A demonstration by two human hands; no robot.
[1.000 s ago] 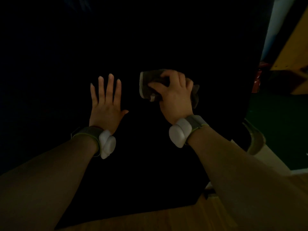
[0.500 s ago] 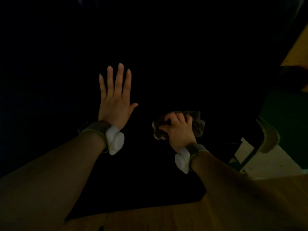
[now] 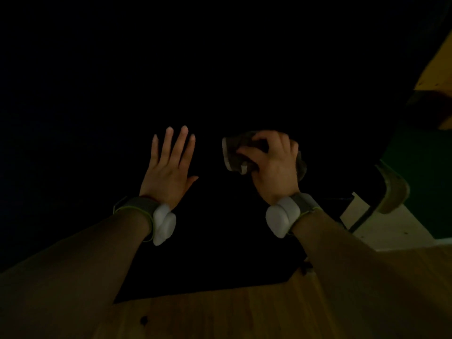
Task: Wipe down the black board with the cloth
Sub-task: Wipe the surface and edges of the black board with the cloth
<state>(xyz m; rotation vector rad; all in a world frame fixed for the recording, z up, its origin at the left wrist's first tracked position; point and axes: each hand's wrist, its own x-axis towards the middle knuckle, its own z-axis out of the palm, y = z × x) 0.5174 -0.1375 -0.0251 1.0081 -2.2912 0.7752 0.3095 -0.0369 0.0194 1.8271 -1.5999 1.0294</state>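
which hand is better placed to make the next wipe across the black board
Right. The right hand grips the crumpled grey-brown cloth against the large black board, so it can likely sweep at once. The left hand lies flat, fingers straight, holding nothing; it seems to be bracing the board.

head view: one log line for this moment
left hand: flat on black board | right hand: grips cloth against it | light: very dim

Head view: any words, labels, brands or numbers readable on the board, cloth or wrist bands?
None can be read. The flat black board looks blank in this dim frame, the crumpled grey cloth gripped by the right hand shows no label, and the white plastic units on the wrist bands show no marking.
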